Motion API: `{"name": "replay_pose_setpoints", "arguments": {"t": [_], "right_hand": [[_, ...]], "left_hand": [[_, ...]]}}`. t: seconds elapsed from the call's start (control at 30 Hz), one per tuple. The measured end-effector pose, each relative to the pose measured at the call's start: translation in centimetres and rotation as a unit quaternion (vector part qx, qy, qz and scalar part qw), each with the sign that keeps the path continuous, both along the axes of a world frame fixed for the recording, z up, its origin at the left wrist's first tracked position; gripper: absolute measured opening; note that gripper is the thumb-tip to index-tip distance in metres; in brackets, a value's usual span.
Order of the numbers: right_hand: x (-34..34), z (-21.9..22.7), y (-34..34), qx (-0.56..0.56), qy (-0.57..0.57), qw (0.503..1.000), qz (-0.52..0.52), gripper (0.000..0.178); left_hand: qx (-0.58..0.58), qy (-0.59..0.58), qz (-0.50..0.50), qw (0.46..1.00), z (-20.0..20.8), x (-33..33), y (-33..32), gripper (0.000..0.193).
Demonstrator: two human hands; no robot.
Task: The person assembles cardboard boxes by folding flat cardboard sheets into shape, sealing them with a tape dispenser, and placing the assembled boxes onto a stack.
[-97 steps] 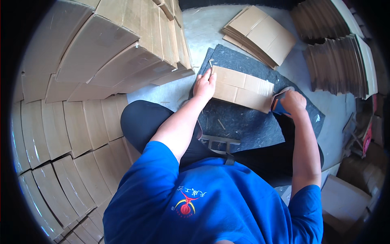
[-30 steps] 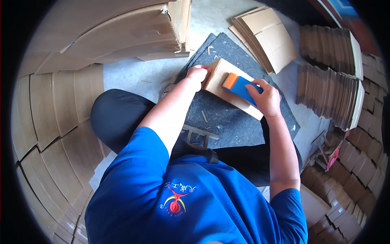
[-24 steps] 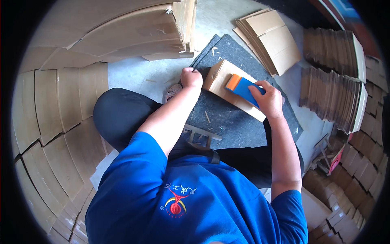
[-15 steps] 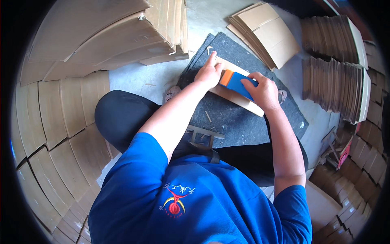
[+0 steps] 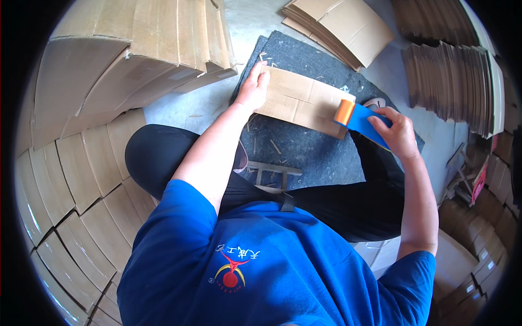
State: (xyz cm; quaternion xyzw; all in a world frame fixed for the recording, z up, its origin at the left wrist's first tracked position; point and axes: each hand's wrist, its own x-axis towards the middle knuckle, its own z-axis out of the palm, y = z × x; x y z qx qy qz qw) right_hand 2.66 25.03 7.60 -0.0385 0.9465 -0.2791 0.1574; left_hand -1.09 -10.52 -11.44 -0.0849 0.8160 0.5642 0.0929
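Note:
A flat brown cardboard box (image 5: 296, 98) lies across the dark mat in front of me, a crease running along its middle. My left hand (image 5: 253, 91) grips the box's left end, thumb on top. In my right hand (image 5: 398, 132) is a blue tape dispenser (image 5: 370, 122) with an orange front. That orange front sits over the box's right end. Whether tape runs between the dispenser and the box is hard to make out.
Beneath the box spreads a dark grey mat (image 5: 326, 163) with small scraps on it. Flattened cardboard (image 5: 348, 27) lies beyond it. Big cartons (image 5: 147, 43) stand at the far left, stacked boxes (image 5: 60, 174) at the near left, and a cardboard stack (image 5: 451, 81) at the right.
The tape dispenser has moved right, from beside my left hand to the box's right end. More of the box's broad face now shows. My left hand stays at its left end.

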Motion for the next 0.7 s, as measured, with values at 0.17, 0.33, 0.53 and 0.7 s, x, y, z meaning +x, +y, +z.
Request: {"name": "replay_pose_setpoints", "arguments": {"t": [0.17,0.33,0.53,0.7], "right_hand": [[2.1,0.9,6.2,0.037,-0.033,0.998,-0.037,0.029],[2.6,-1.2,9.7,0.069,-0.035,0.997,-0.024,0.029],[1.4,-4.5,8.2,0.112,-0.025,0.993,0.012,0.029],[1.5,-5.0,7.1,0.122,-0.016,0.992,0.012,0.028]], "left_hand": [[0.025,-0.013,0.002,1.0,2.0,0.3,0.9,0.039],[0.019,-0.024,-0.008,1.0,2.7,0.4,1.1,0.042],[-0.052,0.004,-0.031,0.998,1.7,0.2,0.4,0.048],[-0.466,0.127,-0.008,0.875,3.8,0.9,3.5,0.054]]}}
